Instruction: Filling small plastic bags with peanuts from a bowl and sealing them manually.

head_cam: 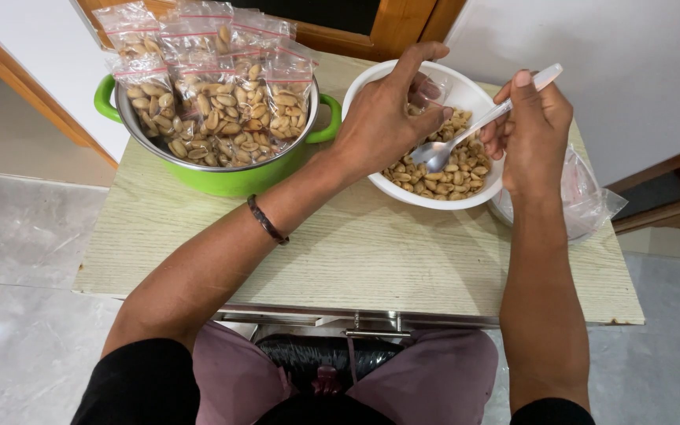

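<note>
- Right now, the left hand (383, 118) is over the white bowl (379, 83), at its left side.
- Its thumb and fingers are pinched on a small clear bag (428, 88), which sits just above the peanuts (450, 169) in the bowl.
- Most of that little bag is hidden by the hand, so I cannot tell what is inside it.
- The right hand (533, 130) is at the right side of the bowl.
- Its fingers are curled tight around the handle of a shiny metal spoon (466, 134).
- The spoon is tilted, with its handle up by the right hand and its round end low, close to the left hand and down on the peanuts.
- The bowl stands on a small wooden table (356, 260), near the back right part.
- The peanuts fill the bottom of the bowl.
- A green pot (230, 181) stands just beside the bowl, on the left.
- Many packed peanut bags (214, 86) are piled up in the pot, each one clear with a red strip on top.
- A pile of empty clear bags (588, 197) lies on the table to the right of the bowl, partly behind the right arm.
- A dark bracelet (267, 219) is on the left wrist.
</note>
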